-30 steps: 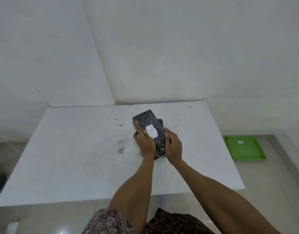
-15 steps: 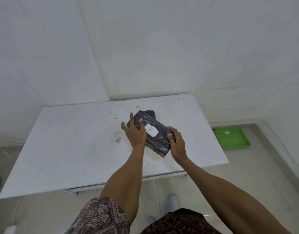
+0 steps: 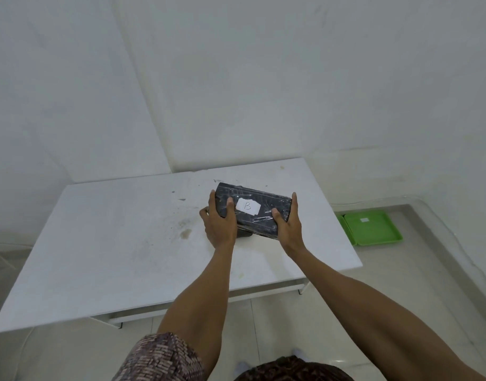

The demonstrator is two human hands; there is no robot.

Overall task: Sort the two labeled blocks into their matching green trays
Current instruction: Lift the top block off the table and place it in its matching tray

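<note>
A black plastic-wrapped block [image 3: 266, 213] with a white label reading "B" is held just above the white table [image 3: 112, 243]. My left hand [image 3: 219, 224] grips its left end and my right hand [image 3: 288, 224] grips its right end. A dark edge of a second block [image 3: 244, 235] shows on the table beneath it, mostly hidden. A green tray [image 3: 372, 228] with a small white label lies on the floor to the right of the table.
The table stands in a corner against white walls, with stains near its middle. Pale floor tiles lie in front and to the right. My feet and patterned clothing show at the bottom edge.
Both hands have lifted the block labelled B off the one beneath and turned it sideways, so its long side now runs left to right. The view has pulled back from the table.
</note>
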